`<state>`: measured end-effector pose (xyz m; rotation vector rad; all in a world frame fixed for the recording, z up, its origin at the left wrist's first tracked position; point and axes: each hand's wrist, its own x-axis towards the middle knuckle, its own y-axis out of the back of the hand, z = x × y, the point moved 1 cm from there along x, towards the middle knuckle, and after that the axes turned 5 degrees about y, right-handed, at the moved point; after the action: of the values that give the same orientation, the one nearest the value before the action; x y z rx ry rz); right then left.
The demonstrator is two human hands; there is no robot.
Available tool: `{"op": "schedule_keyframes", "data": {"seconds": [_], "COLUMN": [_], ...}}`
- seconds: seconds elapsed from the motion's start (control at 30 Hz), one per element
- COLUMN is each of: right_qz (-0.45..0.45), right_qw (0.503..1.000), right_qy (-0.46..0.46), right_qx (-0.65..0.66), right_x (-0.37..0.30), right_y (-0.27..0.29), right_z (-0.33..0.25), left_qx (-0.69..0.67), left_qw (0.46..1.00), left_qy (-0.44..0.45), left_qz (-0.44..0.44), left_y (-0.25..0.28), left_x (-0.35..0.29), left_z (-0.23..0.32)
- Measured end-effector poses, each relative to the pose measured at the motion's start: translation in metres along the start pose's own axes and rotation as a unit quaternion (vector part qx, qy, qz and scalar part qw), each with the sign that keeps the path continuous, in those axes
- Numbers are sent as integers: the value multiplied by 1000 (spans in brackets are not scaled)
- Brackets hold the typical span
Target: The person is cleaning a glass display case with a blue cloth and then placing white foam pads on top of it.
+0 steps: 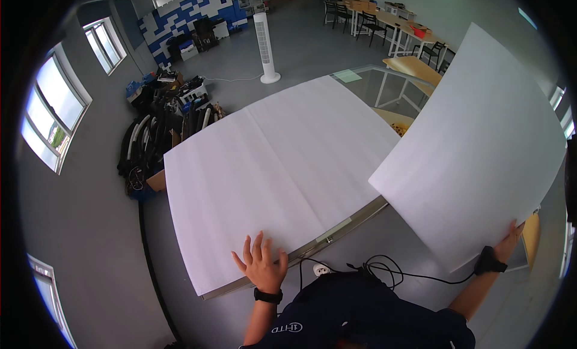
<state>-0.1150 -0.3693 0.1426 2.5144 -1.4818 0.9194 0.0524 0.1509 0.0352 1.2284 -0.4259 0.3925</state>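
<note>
A large white sheet (469, 157) is raised and tilted on the right side, its lower left corner near the table's front right corner. At its lower right edge, my right hand (508, 242) grips the sheet; part of the fingers is hidden behind it. White covering (276, 169) with a faint crease lies over most of the table in front of me. My left hand (262, 268) is open with fingers spread, at the near edge of that covering, holding nothing. Along the table's near side runs a metal edge (360, 217) with a pale green strip (334, 230).
Black cables (384, 268) and a white round socket (321, 269) are close to my body. Bags and hoses (156, 139) are piled by the left wall. A white tower fan (264, 48) stands beyond the table. Far right are wooden tables (415, 69) and black chairs (372, 29).
</note>
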Motion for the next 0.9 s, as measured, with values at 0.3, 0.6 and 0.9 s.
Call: {"op": "schedule_keyframes", "data": {"seconds": [0.3,0.6,0.9], "right_qz": [38,199,228], "right_qw": [970,973,948], "right_qy": [108,49,76], "right_qx": [-213,-110,-209], "right_x": [-63,-120,-124], "right_y": [66,136,180], "right_z": [-76,-129,-117], "left_qx": [11,26,57], "left_qw": [996,990,992], "left_qy": [-85,-118,-108], "left_qz": [30,73,18], "left_y": [1,-2,-11], "left_x": [-4,-11,-13], "left_z": [-8,-19,-14]}}
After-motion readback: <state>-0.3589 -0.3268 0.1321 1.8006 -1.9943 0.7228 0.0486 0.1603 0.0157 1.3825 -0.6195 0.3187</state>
